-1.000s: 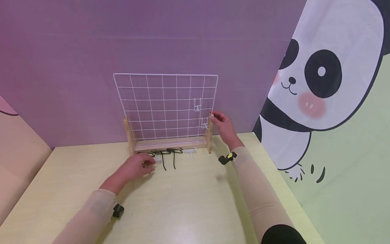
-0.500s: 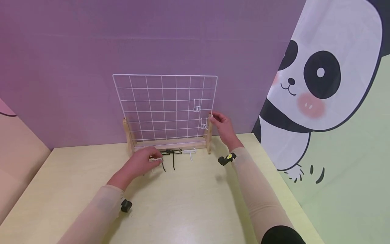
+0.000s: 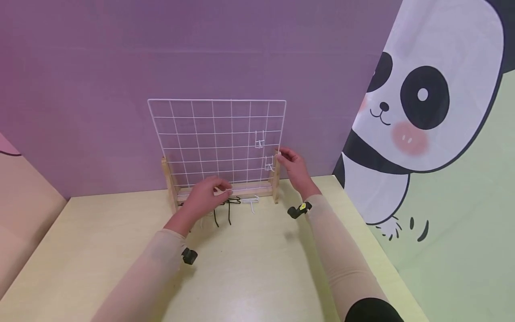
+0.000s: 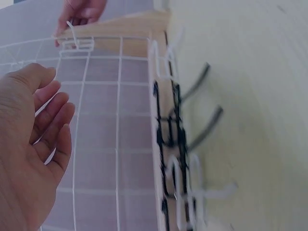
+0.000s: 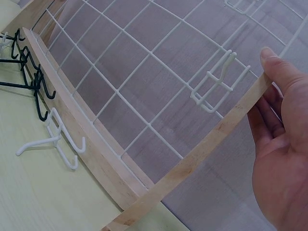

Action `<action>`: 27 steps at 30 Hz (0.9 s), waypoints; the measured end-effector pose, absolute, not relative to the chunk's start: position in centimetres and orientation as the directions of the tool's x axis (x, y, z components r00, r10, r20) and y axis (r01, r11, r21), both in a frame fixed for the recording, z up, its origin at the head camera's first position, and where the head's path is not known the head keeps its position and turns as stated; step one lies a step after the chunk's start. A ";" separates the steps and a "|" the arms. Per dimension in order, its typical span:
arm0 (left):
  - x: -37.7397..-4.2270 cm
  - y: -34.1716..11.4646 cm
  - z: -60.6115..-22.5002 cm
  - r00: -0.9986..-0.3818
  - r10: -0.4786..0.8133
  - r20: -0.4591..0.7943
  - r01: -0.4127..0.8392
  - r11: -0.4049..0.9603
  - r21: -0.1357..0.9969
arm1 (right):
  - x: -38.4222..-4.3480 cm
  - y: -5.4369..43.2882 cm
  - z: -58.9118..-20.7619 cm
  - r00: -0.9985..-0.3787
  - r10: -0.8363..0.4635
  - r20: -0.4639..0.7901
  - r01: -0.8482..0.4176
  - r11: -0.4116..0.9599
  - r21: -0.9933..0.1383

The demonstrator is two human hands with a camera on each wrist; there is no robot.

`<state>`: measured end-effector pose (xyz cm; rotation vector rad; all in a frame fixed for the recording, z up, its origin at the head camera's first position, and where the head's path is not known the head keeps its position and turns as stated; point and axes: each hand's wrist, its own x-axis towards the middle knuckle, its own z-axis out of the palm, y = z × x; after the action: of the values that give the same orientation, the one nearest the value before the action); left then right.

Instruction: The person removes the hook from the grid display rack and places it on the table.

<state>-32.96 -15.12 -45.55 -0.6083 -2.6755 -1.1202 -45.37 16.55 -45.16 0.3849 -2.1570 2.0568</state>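
A white wire grid panel (image 3: pixel 217 129) stands upright in a wooden base (image 3: pixel 257 184), together forming a grid rack. At its right side, my right hand (image 3: pixel 295 167) grips the rack where the wooden post (image 5: pixel 192 154) meets the panel's edge, thumb in front and fingers behind. My left hand (image 3: pixel 207 197) hovers before the panel's lower middle; the left wrist view shows its fingers loosely bent around nothing. Two white hooks (image 3: pixel 259 142) hang on the right part of the panel. Along the base's front lie black hooks (image 4: pixel 171 130) and white hooks (image 5: pixel 53 139), partly covered by my left hand in the head view.
The rack sits near the back of a pale wooden table (image 3: pixel 241 268), close to a purple backdrop (image 3: pixel 217 53). A panda picture (image 3: pixel 426 98) covers the wall on the right. Each forearm carries a small black wrist camera (image 3: pixel 189 256).
My left hand has moved right and up, from the left end of the row of hooks to the panel's lower middle. The right hand keeps its grip on the rack.
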 end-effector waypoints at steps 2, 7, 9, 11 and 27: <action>-33.4 -14.2 -45.1 -0.901 0.286 0.327 0.434 0.623 0.650 | -45.3 16.6 -45.0 -0.958 -0.091 0.273 -0.277 0.029 -0.960; -34.5 -11.9 -43.6 -0.892 0.236 0.386 0.448 0.585 0.676 | -45.4 16.6 -45.1 -0.957 -0.089 0.276 -0.278 0.009 -0.960; -34.8 -11.1 -42.9 -0.885 0.216 0.413 0.458 0.565 0.686 | -45.4 16.6 -45.2 -0.956 -0.087 0.281 -0.282 -0.001 -0.960; -35.2 -10.2 -42.3 -0.878 0.200 0.435 0.468 0.552 0.691 | -45.4 16.6 -45.1 -0.955 -0.086 0.285 -0.285 -0.007 -0.958; -38.4 -6.3 -38.6 -0.830 0.153 0.536 0.538 0.471 0.699 | -45.5 16.7 -45.0 -0.957 -0.085 0.277 -0.278 -0.004 -0.961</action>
<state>-38.42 -6.27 -38.59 -0.5789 -2.3222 -1.3128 -45.46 16.65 -44.97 0.3886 -2.1138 2.0971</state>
